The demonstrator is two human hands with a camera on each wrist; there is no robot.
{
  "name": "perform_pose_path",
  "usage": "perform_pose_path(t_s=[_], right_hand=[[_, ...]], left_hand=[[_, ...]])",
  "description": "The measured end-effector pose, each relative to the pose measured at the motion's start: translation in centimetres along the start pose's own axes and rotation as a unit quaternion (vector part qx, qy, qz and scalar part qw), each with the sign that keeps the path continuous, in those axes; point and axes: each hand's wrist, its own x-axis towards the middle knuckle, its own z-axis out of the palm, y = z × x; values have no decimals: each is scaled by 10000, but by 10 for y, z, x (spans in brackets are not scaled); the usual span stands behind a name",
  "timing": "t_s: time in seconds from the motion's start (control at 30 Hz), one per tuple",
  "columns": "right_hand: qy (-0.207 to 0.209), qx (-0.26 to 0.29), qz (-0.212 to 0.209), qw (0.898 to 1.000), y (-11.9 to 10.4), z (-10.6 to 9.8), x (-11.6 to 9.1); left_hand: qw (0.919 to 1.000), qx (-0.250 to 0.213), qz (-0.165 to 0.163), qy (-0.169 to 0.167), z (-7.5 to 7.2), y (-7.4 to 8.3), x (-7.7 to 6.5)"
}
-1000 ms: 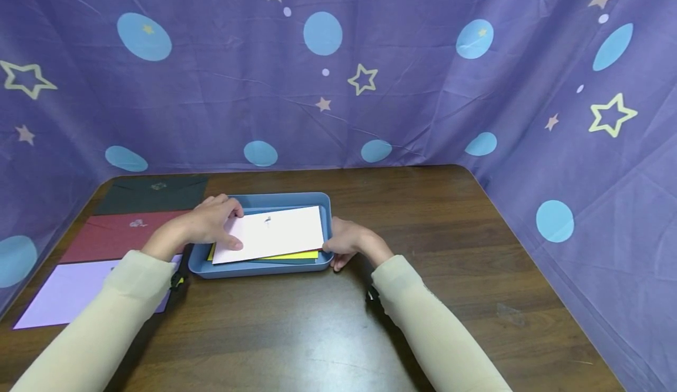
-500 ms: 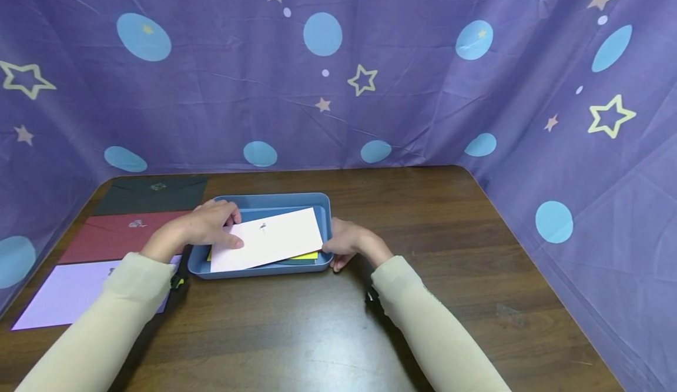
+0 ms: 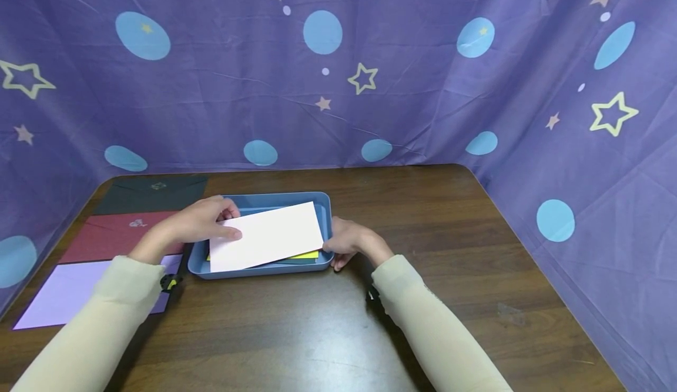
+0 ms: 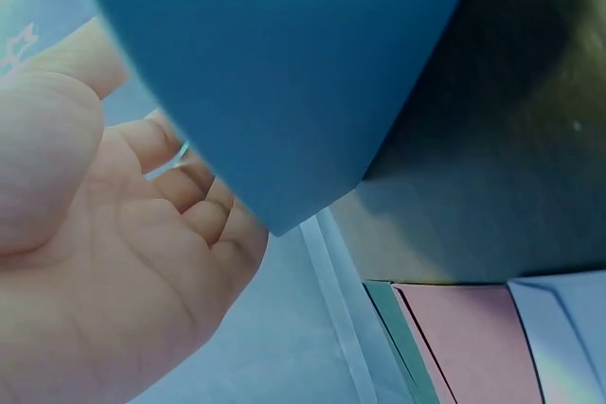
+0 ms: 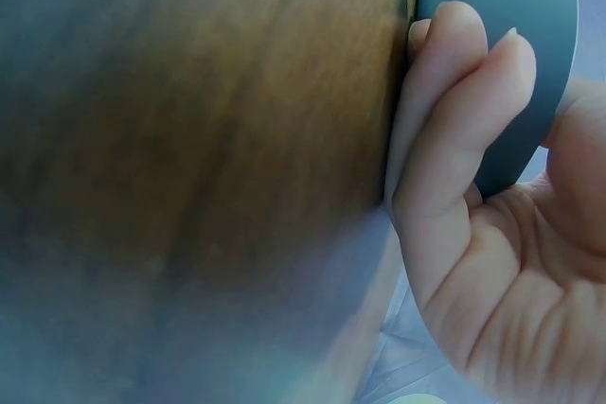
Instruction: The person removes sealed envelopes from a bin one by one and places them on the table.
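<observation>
A blue tray (image 3: 254,274) holds a stack of flat paper pieces, with a white envelope (image 3: 270,236) slanted on top. Yellow and dark green edges show beneath it. My left hand (image 3: 203,220) is over the tray's left end, its thumb on the white envelope and its curled fingers by the far edge. In the left wrist view, the tray wall (image 4: 284,73) partly hides those fingers. My right hand (image 3: 349,242) grips the tray's right end. Its fingers (image 5: 454,120) lie against the outer wall, with the thumb at the rim.
Left of the tray lie a dark green envelope (image 3: 156,195), a dark red envelope (image 3: 111,236) and a lilac envelope (image 3: 69,289), front to back in a column. The brown wooden table (image 3: 423,233) meets a purple curtain (image 3: 402,57) at its back and sides.
The white envelope has shifted slightly left and turned in the tray, and its small emblem no longer shows. My left forearm has drawn a little left. My right hand keeps its place.
</observation>
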Motion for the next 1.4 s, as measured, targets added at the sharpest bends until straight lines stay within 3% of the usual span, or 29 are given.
perform_pose_path(t_s=[0.37, 0.63, 0.9, 1.17, 1.4], right_hand=[[15, 40, -69, 10000, 0, 0, -1], [10, 108, -23, 9999, 0, -1, -1], [25, 139, -38, 9999, 0, -1, -1], [43, 137, -27, 9999, 0, 0, -2], [35, 156, 0, 9999, -1, 0, -3]], left_hand=[[9993, -215, -148, -254, -3, 1, -16], [9994, -300, -62, -136, -3, -4, -27], [9973, -711, -93, -126, -4, -5, -38], [9950, -992, 137, -57, -2, -9, -41], [9942, -1078, 18, 8, -1, -13, -44]])
